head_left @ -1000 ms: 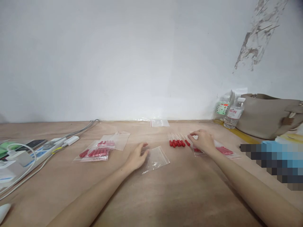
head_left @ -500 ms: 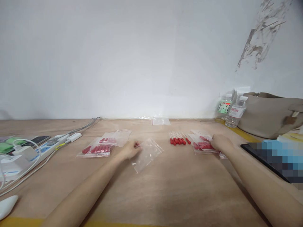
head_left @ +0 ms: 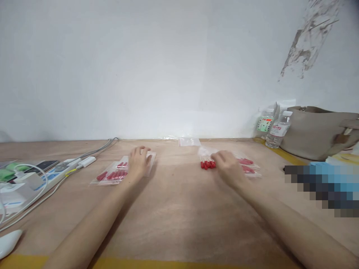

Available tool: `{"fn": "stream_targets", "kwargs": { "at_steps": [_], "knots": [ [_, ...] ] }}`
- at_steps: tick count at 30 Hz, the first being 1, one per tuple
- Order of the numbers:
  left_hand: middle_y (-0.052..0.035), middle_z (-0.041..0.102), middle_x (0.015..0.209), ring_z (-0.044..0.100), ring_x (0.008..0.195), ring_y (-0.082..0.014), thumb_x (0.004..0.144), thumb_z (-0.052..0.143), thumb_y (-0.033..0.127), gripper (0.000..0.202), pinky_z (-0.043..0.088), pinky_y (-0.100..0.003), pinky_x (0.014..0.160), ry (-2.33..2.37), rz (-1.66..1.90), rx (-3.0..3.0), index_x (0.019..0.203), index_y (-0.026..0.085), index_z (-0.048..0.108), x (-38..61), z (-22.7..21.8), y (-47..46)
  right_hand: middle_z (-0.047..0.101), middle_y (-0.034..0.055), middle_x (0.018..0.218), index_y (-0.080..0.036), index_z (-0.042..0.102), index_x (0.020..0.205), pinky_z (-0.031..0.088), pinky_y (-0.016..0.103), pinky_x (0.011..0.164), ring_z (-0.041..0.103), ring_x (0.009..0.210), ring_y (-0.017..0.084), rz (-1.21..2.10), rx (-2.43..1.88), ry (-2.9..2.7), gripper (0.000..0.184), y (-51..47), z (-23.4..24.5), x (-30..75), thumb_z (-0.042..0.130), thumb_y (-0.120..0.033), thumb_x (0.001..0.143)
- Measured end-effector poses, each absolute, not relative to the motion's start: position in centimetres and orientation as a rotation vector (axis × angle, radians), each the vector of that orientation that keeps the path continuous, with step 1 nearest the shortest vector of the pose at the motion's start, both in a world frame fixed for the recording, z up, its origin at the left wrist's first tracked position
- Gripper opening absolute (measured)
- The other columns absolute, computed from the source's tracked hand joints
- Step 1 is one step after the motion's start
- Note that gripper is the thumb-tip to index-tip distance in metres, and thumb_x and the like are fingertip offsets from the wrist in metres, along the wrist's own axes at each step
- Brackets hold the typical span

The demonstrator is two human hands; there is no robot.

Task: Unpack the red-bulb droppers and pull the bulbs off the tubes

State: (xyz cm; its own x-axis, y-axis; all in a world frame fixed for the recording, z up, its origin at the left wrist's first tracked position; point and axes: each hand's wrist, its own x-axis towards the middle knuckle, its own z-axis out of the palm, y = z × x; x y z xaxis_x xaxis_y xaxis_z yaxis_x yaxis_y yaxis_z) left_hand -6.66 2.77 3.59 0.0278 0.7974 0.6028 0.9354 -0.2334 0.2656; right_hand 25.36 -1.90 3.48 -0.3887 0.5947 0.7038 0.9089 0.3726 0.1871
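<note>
My left hand point(head_left: 139, 161) lies over the left group of clear zip bags point(head_left: 113, 175), fingers slightly spread, covering part of the top bag. Red-headed pieces show through the plastic. My right hand point(head_left: 228, 164) is bent over a row of red-headed white sticks point(head_left: 206, 164) and hides the row's right end. Its fingers are closed at the edge of a crumpled clear plastic bag point(head_left: 203, 150) that stands out behind the sticks. Right of this hand are more zip bags with red-headed pieces point(head_left: 248, 169), partly covered by it.
A flat zip bag point(head_left: 190, 142) lies against the wall. Two plastic bottles point(head_left: 277, 130) and a grey handbag point(head_left: 314, 130) stand back right. At left are a power strip point(head_left: 57, 173) with cables, a phone point(head_left: 45, 165) and a white rounded object point(head_left: 9, 243).
My left hand has moved left onto the bags, and the clear bag beside it is gone from that spot. My right hand has moved left to the sticks, where crumpled plastic now shows.
</note>
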Motion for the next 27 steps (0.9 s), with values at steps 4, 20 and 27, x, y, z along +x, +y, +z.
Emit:
{"fn": "stream_targets", "kwargs": {
  "at_steps": [4,20,27],
  "knots": [
    [-0.0047,0.053,0.105,0.047,0.102,-0.0178,0.087,0.035,0.033,0.026,0.038,-0.031,0.092,-1.545,-1.150,-2.604,0.101,0.020,0.053,-1.1,2.1,0.4,0.054,0.0087,0.074,-0.014,0.057,0.078,0.035,0.031,0.064,0.046,0.069,0.018,-0.740,-0.922,-2.351,0.024,-3.3,0.1,19.2,0.034,-0.008,0.083],
    [-0.0044,0.044,0.129,0.040,0.118,-0.0175,0.085,0.038,0.041,0.044,0.031,-0.033,0.101,-1.189,-0.698,-3.139,0.126,0.022,0.041,0.0,-0.4,-1.6,0.062,0.0058,0.078,-0.018,0.065,0.079,0.039,0.035,0.076,0.054,0.079,0.019,0.069,-1.359,-1.913,0.026,-2.4,-2.6,23.6,0.045,-0.035,0.081],
    [-0.0048,0.044,0.128,0.040,0.118,-0.0198,0.085,0.040,0.040,0.044,0.032,-0.035,0.100,-1.210,-0.740,-3.142,0.125,0.022,0.041,-0.1,-0.7,-1.6,0.061,0.0062,0.090,-0.018,0.067,0.069,0.042,0.033,0.076,0.055,0.085,0.020,0.526,-1.382,-1.820,0.029,-2.0,-3.3,22.8,0.051,-0.042,0.073]
  ]
}}
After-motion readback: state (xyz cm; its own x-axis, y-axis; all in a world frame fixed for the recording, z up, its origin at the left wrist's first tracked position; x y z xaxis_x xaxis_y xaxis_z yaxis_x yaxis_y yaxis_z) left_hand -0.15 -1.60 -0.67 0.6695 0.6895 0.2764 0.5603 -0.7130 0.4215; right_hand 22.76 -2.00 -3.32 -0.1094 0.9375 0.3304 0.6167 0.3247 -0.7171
